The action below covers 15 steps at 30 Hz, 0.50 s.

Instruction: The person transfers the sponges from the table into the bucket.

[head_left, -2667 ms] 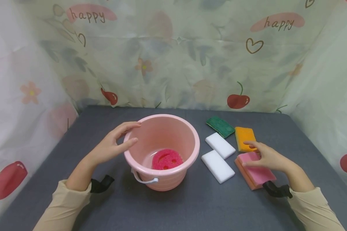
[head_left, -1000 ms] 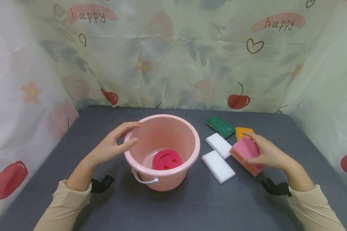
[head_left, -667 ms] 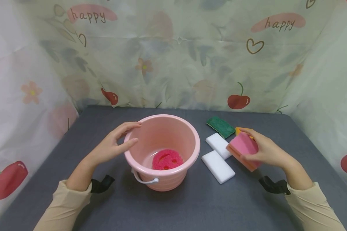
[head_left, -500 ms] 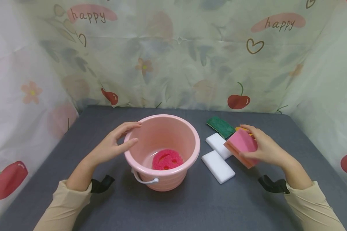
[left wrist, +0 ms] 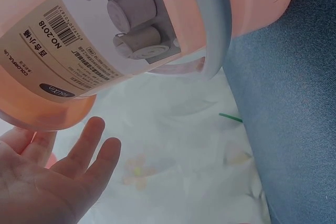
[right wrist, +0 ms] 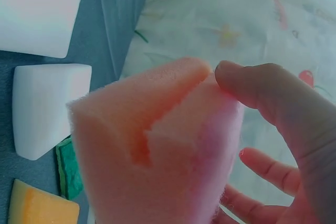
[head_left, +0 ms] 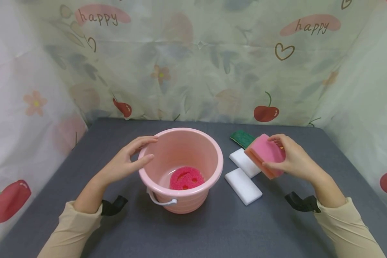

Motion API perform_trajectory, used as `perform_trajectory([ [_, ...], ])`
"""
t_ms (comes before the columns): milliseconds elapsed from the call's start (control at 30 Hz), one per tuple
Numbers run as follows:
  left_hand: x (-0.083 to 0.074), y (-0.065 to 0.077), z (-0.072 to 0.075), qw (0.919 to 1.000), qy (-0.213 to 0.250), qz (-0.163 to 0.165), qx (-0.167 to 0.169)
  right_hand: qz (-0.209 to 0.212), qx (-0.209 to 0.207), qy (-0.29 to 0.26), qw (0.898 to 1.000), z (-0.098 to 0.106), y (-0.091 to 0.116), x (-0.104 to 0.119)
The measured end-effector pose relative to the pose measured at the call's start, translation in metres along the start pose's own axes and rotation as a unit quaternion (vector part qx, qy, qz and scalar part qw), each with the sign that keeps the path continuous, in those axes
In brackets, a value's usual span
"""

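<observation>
My right hand (head_left: 296, 159) grips a pink-and-orange sponge (head_left: 268, 149) between thumb and fingers, raised above the table and tilted, its orange side facing left. In the right wrist view a notch shows in the orange face of this sponge (right wrist: 131, 182). My left hand (head_left: 124, 163) lies at the left rim of a pink bucket (head_left: 190, 202), its fingers extended over the edge. The left wrist view shows these fingers (left wrist: 84, 150) loosely spread by the rim. Inside the bucket is a round hot-pink sponge (head_left: 187, 178) with cut-out holes.
Right of the bucket lie two white sponges, a nearer one (head_left: 243, 186) and a farther one (head_left: 244, 161). A green scouring sponge (head_left: 241, 138) sits behind them. The yellow-orange sponge (right wrist: 44, 205) is mostly hidden by my right hand in the head view. Printed curtains surround the dark table (head_left: 196, 236).
My right hand has taken hold of the pink-and-orange sponge, lifted it and carried it left and away from me, over the farther white sponge. My left hand and the bucket have stayed still.
</observation>
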<state>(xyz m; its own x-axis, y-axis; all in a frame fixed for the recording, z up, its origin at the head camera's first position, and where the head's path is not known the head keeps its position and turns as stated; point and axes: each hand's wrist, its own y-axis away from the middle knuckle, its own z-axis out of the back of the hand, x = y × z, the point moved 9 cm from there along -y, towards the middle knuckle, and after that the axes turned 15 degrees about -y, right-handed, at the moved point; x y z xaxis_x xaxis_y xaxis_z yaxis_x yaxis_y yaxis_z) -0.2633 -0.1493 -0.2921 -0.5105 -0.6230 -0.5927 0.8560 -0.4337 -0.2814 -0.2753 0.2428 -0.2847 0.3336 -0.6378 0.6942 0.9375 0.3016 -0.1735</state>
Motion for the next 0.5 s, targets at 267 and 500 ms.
perform_trajectory([
  [267, 0.000, 0.001, 0.000, 1.0000, 0.000, 0.001, 0.000, -0.009, 0.001, 0.009, 1.000, -0.001, -0.004, 0.004],
  [500, 0.000, 0.001, 0.000, 1.0000, 0.001, 0.002, 0.001, 0.006, -0.007, 0.013, 1.000, -0.001, -0.006, 0.011],
])
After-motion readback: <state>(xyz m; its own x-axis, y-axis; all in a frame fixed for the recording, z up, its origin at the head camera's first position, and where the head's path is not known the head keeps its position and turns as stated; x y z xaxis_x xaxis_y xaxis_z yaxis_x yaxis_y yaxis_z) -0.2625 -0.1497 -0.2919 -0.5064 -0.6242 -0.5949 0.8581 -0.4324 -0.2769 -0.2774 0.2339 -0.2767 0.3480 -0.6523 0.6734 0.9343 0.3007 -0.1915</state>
